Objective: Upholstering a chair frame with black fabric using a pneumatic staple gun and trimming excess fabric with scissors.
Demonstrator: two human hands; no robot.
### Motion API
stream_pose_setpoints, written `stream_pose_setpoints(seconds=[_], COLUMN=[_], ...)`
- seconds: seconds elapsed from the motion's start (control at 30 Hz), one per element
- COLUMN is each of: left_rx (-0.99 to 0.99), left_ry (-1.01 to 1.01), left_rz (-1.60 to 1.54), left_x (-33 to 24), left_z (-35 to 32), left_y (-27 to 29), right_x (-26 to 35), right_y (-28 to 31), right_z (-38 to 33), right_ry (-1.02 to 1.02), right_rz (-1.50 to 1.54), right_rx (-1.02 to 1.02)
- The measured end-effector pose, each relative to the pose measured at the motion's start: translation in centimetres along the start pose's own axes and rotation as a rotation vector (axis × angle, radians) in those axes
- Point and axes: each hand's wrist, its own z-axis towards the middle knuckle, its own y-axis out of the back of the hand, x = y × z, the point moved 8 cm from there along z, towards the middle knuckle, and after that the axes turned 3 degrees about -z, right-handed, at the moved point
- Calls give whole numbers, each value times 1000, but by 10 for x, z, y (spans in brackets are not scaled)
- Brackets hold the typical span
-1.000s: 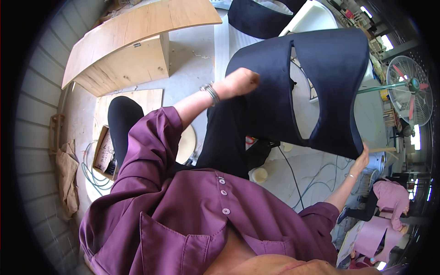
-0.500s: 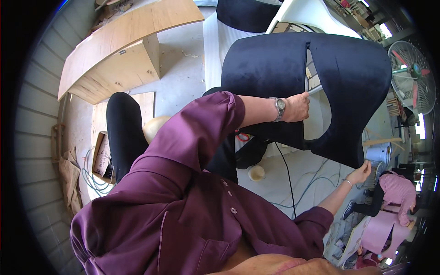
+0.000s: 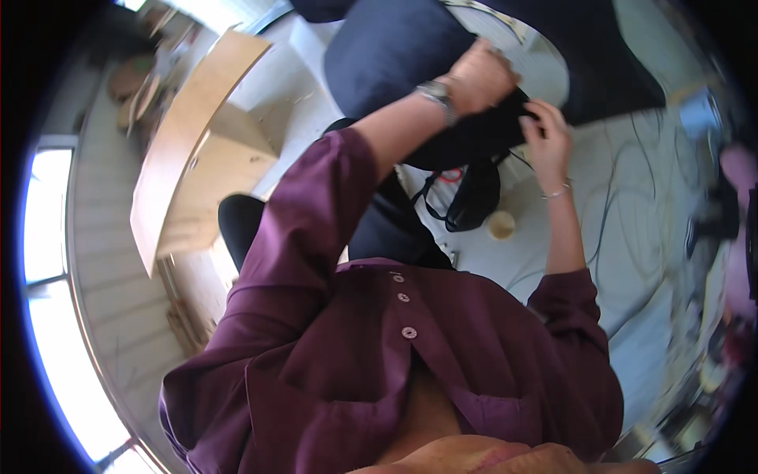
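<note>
Half a second ago the two hands were well apart, the right one low and off to the side on the edge of the dark cloth; now they have come together at the top of the view. The left hand [image 3: 483,77], with a wristwatch [image 3: 437,93] just behind it, is curled shut on a bunched fold of the dark navy cloth [image 3: 395,55], and the right hand [image 3: 546,130], a thin bracelet [image 3: 557,192] at its wrist, sits just beside and below it with its fingers bent onto the same fold. The cloth, held wide and flat before, now hangs gathered around and above both hands. Below the right hand lie one black strap [image 3: 466,193] and one small round cup [image 3: 501,225], and one wooden board [image 3: 185,150] stands well off beyond the left arm.
</note>
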Motion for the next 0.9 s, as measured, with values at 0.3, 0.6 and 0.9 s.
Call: stream_pose_setpoints(seconds=[0.3,0.6,0.9], left_rx=[25,71,74], left_ry=[53,244,263], left_rz=[-151,-176,-93], left_x=[27,58,17], left_z=[-39,-69,-82], left_y=[-18,-27,-7], right_x=[-125,-133,14], right_y=[-11,-29,-128], right_z=[-106,-19,94], right_ry=[-447,-617,-714], right_rz=[148,722,1587], right_rx=[-107,-129,335])
